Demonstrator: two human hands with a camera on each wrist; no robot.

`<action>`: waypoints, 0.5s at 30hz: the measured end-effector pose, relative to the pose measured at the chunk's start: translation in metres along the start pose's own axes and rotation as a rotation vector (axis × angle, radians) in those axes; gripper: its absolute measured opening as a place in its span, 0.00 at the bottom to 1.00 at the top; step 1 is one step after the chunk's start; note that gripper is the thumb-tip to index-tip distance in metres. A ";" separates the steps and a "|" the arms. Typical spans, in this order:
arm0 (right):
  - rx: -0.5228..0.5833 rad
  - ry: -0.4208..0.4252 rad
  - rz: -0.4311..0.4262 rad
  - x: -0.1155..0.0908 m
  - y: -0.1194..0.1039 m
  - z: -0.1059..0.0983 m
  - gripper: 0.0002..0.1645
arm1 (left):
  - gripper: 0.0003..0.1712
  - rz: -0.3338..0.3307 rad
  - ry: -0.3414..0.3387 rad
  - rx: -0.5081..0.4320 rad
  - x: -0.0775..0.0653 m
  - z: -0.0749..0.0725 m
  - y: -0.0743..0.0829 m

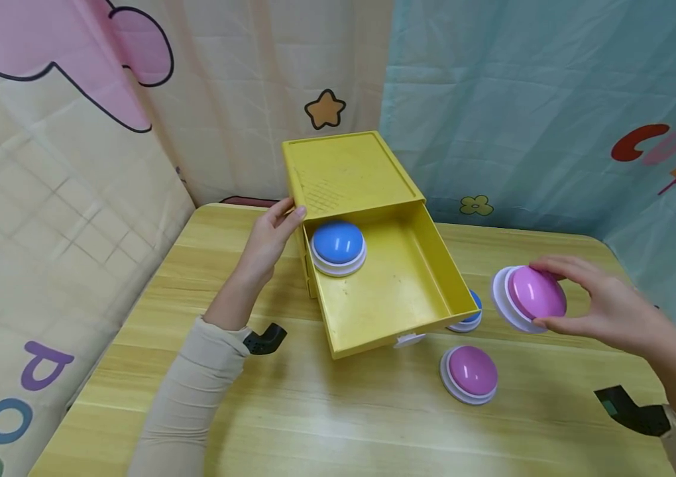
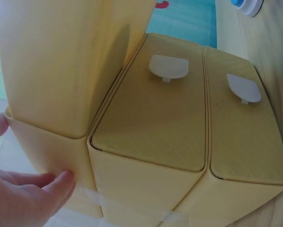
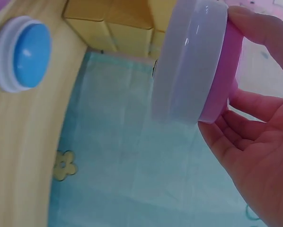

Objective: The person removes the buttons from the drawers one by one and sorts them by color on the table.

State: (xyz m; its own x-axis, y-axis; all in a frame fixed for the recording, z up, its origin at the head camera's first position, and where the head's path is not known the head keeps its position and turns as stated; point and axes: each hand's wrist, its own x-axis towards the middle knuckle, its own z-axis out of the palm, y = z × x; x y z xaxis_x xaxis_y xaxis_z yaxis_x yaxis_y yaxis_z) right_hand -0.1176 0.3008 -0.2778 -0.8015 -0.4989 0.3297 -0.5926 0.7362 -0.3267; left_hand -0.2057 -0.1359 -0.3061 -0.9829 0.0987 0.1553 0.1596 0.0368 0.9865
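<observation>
A yellow drawer cabinet (image 1: 350, 173) stands on the table with its top drawer (image 1: 386, 291) pulled out. My left hand (image 1: 268, 240) grips the cabinet's upper left front corner, with bent fingers on its side wall in the left wrist view. Inside the drawer, at the back left, sits a blue dome push button (image 1: 338, 245) on a white base. My right hand (image 1: 615, 308) holds a pink push button (image 1: 536, 293) in the air right of the drawer. The thumb and fingers pinch its pink dome, and the white base (image 3: 189, 61) faces left, tilted.
Another pink button (image 1: 472, 371) lies on the table in front of the drawer's right corner. A second blue button (image 1: 468, 317) is partly hidden by that corner. Two lower drawers (image 2: 151, 104) are closed, with white handles (image 2: 168, 67). Printed curtains (image 1: 523, 119) hang around the table.
</observation>
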 end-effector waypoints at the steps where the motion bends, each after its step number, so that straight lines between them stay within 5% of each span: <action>1: 0.001 -0.003 0.012 -0.006 0.003 0.003 0.47 | 0.36 -0.002 -0.001 0.000 0.000 0.000 0.000; 15: 0.114 -0.040 0.275 -0.072 0.031 0.053 0.40 | 0.36 -0.005 -0.004 -0.009 0.000 0.000 0.000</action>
State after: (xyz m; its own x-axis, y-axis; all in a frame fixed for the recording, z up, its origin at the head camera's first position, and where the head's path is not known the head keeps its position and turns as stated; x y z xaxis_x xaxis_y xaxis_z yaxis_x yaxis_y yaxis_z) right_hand -0.0821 0.3356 -0.3585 -0.9345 -0.3068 0.1803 -0.3557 0.7912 -0.4975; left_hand -0.2059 -0.1359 -0.3056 -0.9834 0.1023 0.1500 0.1536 0.0281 0.9877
